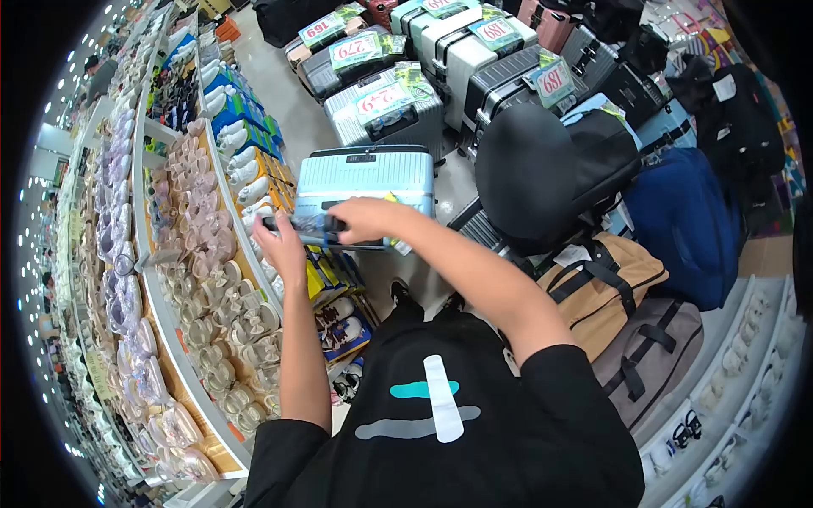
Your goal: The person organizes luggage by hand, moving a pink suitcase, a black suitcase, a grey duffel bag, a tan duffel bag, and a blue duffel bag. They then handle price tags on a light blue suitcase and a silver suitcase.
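Both of my hands are on a dark, blurred object [306,225] in front of a light blue suitcase [366,176]. My left hand [281,243] has its fingers round the object's left end, beside the shelf of sandals. On its right end, my right hand [360,222] closes with bent fingers, over the lower part of the suitcase. Motion blur hides what the object is. The suitcase stands upright, with a yellow-green tag [392,198] near my right wrist.
Sandals fill a long shelf [200,279] on the left. Several suitcases with price signs stand ahead, among them a silver one [385,106]. A black bag [529,173], a tan duffel bag [601,288] and a blue bag [684,229] are on the right.
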The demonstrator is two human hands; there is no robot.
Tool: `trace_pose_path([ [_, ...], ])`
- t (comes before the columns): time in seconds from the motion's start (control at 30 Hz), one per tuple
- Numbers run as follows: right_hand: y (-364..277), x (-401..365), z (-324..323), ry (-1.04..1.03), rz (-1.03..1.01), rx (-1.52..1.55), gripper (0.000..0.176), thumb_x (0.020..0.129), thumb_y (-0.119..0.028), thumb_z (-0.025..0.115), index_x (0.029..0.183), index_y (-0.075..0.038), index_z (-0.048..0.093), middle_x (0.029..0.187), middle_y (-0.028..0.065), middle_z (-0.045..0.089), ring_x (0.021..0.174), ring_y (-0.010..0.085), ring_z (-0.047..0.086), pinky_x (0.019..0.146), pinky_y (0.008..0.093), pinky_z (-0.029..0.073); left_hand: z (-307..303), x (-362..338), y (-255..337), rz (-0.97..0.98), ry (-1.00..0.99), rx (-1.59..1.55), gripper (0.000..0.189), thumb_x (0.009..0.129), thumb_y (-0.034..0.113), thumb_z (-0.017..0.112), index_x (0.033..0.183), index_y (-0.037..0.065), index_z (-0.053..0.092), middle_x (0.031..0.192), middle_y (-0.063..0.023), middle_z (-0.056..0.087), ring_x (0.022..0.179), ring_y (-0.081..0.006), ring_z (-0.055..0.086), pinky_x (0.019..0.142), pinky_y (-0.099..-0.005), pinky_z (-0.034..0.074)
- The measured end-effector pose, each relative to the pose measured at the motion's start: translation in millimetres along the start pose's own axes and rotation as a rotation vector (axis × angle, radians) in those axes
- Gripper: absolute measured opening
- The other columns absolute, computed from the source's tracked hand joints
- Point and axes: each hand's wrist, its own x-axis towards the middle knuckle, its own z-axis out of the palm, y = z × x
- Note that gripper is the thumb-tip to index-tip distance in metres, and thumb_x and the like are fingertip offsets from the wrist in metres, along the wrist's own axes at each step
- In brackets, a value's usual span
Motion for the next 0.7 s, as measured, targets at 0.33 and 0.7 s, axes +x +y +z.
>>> trace_pose_path([
  [0.33, 21.0, -47.2, -46.4, 0.162, 0.29, -0.094, 0.05, 0.073, -0.027, 0.071, 0.118, -0.007, 0.06, 0.095, 0.0214, 0.065, 0.089, 0.0374, 0.062, 0.077, 0.0411, 0.049, 29.6, -0.7, -1.5, 0.279, -0.328, -0.472, 0.033, 0.09, 0.018, 0.052, 0.113, -0.005, 0.058, 0.119, -0.0186, 0.058, 0.115, -0.0297, 0.053, 0.1, -0.0377, 0.039],
  [0.7, 6.9, -98.1, -19.6, 0.808, 0.436, -0.417, 0.063, 0.069, -0.014, 0.074, 0.127, -0.005, 0.049, 0.125, 0.0162, 0.053, 0.117, 0.0348, 0.049, 0.101, 0.041, 0.038, 39.3, -34.0, 39.2, 0.621, -0.396, -0.174, 0.024, 0.086, 0.027, 0.06, 0.097, 0.006, 0.066, 0.122, -0.0149, 0.053, 0.114, -0.0325, 0.047, 0.098, -0.0431, 0.033],
])
